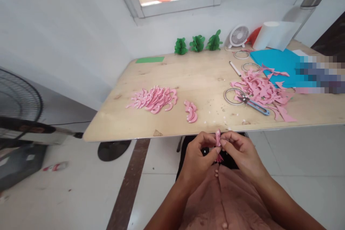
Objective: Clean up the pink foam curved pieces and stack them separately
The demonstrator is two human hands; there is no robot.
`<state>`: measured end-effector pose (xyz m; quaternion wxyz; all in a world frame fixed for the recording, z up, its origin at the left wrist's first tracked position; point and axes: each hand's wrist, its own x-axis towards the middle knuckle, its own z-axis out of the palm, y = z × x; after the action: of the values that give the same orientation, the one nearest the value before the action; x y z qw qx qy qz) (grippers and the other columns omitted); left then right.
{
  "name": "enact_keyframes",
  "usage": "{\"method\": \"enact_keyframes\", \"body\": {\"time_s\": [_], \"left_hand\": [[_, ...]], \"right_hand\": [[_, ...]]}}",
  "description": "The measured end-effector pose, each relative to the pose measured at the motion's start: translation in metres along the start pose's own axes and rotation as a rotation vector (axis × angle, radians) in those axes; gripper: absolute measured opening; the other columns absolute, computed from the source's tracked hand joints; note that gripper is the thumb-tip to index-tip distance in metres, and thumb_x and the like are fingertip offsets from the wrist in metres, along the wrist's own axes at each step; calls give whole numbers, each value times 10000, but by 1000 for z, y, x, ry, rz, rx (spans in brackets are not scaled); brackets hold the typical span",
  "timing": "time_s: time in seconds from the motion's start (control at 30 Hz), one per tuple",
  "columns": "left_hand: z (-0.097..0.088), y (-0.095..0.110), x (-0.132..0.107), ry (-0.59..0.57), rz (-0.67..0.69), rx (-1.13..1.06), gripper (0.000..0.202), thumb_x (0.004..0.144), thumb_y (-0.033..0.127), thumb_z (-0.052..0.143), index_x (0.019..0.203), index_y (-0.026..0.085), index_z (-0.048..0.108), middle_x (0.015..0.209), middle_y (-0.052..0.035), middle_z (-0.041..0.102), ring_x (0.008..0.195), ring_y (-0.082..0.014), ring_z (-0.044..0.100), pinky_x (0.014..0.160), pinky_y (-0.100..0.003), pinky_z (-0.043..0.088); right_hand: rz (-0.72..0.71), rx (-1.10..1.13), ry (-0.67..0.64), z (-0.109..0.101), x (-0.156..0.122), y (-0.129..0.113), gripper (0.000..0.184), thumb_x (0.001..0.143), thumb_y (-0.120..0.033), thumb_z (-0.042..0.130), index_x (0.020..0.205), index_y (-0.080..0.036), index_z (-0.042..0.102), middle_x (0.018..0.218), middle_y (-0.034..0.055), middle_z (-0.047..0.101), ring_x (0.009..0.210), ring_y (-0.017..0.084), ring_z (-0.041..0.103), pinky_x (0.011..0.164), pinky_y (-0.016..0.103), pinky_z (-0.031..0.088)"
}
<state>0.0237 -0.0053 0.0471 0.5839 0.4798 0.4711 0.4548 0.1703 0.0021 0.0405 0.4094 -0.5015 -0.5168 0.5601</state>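
Note:
Just off the table's front edge, my left hand (201, 152) and my right hand (240, 150) pinch a small curved pink piece (218, 137) between them. It stands upright, with fingers of both hands on its sides. On the table ahead lies a small row of similar pink pieces (191, 111). Farther left is a large heap of curved pink cutouts (155, 99). To the right, blue-handled snips (254, 105) rest across a roll of tape (234, 96). More pink bits show at my lap below the hands, partly hidden.
Pink scraps (262, 88) lie at the right near blue sheets (283, 65) and a white pen (235, 68). Several green folded shapes (197, 44), a green strip (150, 59) and a small white fan (238, 36) stand or lie along the back. A large black fan (18, 97) is at far left.

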Motion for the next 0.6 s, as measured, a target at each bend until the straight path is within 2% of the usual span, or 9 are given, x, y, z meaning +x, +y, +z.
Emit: {"method": "enact_keyframes", "body": {"time_s": [0.27, 0.6], "left_hand": [[-3, -2, 4, 2, -152, -285, 192, 663, 236, 775, 789, 158, 654, 779, -46, 698, 741, -174, 648, 674, -270, 507], [-4, -4, 4, 39, -230, -374, 202, 674, 234, 763, 830, 147, 669, 783, -43, 690, 650, -126, 606, 513, -188, 433]], "right_hand": [[-66, -79, 48, 0, -2, 4, 245, 848, -397, 580, 736, -186, 633, 680, 18, 625, 653, 156, 567, 615, 255, 465], [-70, 1, 10, 2, -6, -1, 211, 870, -360, 580, 769, -190, 653, 754, 30, 678, 726, 162, 624, 689, 258, 490]]}}
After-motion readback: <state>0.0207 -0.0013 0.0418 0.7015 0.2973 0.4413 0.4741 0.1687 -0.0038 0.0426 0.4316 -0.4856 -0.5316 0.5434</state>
